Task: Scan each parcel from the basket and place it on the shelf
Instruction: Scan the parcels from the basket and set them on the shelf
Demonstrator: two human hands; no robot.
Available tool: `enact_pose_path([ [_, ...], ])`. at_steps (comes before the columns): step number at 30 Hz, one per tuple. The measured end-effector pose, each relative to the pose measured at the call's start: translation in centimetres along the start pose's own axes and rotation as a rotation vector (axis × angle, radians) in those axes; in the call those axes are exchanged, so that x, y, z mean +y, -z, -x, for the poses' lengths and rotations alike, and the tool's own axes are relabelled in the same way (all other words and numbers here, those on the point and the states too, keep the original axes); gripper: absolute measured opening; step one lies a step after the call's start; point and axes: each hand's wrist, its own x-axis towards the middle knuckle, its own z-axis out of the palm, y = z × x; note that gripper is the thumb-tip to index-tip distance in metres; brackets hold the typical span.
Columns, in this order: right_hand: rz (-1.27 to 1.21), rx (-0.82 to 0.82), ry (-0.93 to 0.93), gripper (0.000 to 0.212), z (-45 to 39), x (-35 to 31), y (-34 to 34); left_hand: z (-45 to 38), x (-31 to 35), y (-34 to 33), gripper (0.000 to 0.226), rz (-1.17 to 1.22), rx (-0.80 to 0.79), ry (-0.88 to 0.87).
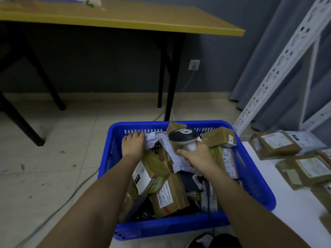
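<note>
Fingers (133, 138) clutch crinkled white polybag (152, 138); right hand (196, 156) grips rounded scanner (183, 137).

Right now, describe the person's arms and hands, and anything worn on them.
Both forearms are bare from the frame's bottom edge to the wrists, with no sleeves in view. The left hand and right hand wear no gloves; no watch, ring or bracelet shows.
</note>
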Motion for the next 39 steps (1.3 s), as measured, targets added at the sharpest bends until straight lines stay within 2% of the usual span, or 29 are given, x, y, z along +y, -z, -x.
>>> enact_pose_path([
  [3,-0.019,0.035,-0.008,0.017,0.2,-0.3,0.7,-0.2,-0.1,1.2,0.028,-0.028,0.022,-0.005],
  [6,-0.053,0.051,-0.014,0.019,1.2,-0.8,2.3,0.3,-0.8,2.8,0.007,0.215,0.136,0.074],
  [8,-0.051,0.072,-0.030,0.026,2.2,-1.3,3.5,1.3,-1.0,4.5,0.013,0.410,0.214,0.137],
  [10,-0.057,0.125,-0.022,0.023,3.3,-2.0,5.0,2.8,-0.6,7.0,0.016,0.566,0.266,0.129],
  [15,-0.191,0.267,0.003,0.020,7.5,-5.1,8.9,6.7,2.3,14.0,0.013,0.925,0.340,-0.055],
  [18,-0.280,0.334,0.034,0.026,10.5,-6.3,11.5,8.7,5.6,17.4,0.011,1.059,0.338,-0.138],
  [24,-0.450,0.530,0.080,0.017,17.7,-5.9,18.5,12.9,14.8,21.2,0.012,1.300,0.163,-0.278],
  [28,-0.575,0.660,0.088,0.039,21.6,-4.0,23.2,15.6,21.7,22.1,0.012,1.317,0.088,-0.411],
  [31,-0.594,0.737,0.074,0.034,24.1,-2.5,25.8,17.9,27.0,21.8,0.012,1.276,0.022,-0.486],
  [33,-0.561,0.789,0.068,0.022,25.8,-1.3,27.0,19.1,30.3,21.2,0.014,1.262,-0.076,-0.491],
  [35,-0.502,0.837,0.054,0.018,27.2,0.4,28.0,20.3,33.3,20.4,0.018,1.296,-0.228,-0.493],
  [39,-0.380,0.908,0.027,0.036,29.1,4.9,29.4,22.5,38.3,18.2,0.019,1.382,-0.545,-0.464],
])
